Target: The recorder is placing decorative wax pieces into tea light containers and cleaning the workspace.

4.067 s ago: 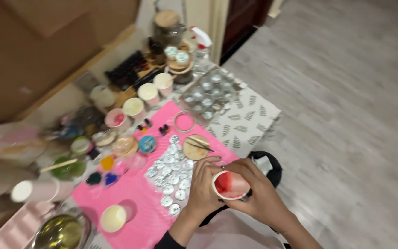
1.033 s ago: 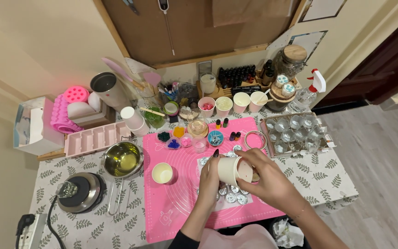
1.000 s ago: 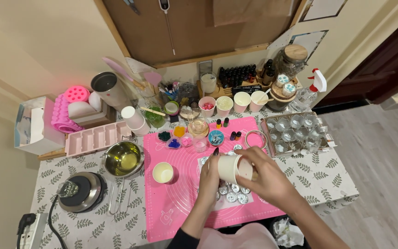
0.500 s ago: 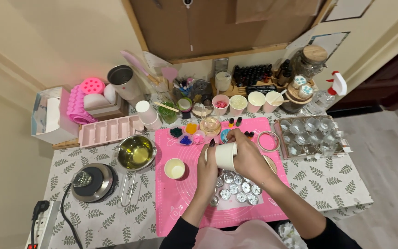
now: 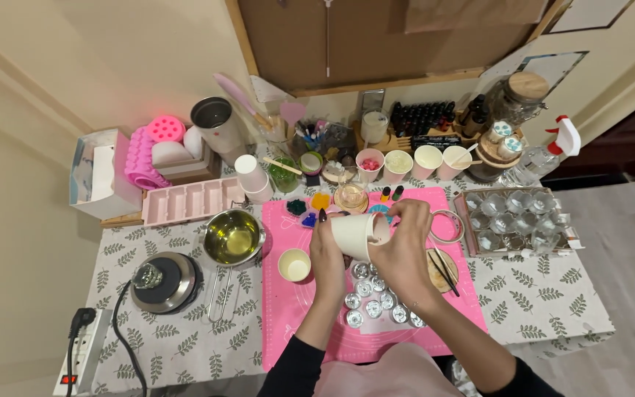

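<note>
Both hands, left [image 5: 327, 250] and right [image 5: 404, 246], close their fingers round the tilted paper cup [image 5: 354, 234]; best kept steady and low over the small tins [image 5: 376, 298].

Paper cup [image 5: 352, 234], between the fingers: cream. Mat [image 5: 288, 309] beneath the fingers: pink. Tablecloth [image 5: 178, 345]: white with green leaf print. Small cup [image 5: 295, 265] left of the fingers: pale yellow inside. Tray [image 5: 185, 201]: pink. Bowl [image 5: 233, 237]: silver, yellow liquid. Sleeves [image 5: 299, 364]: black
</note>
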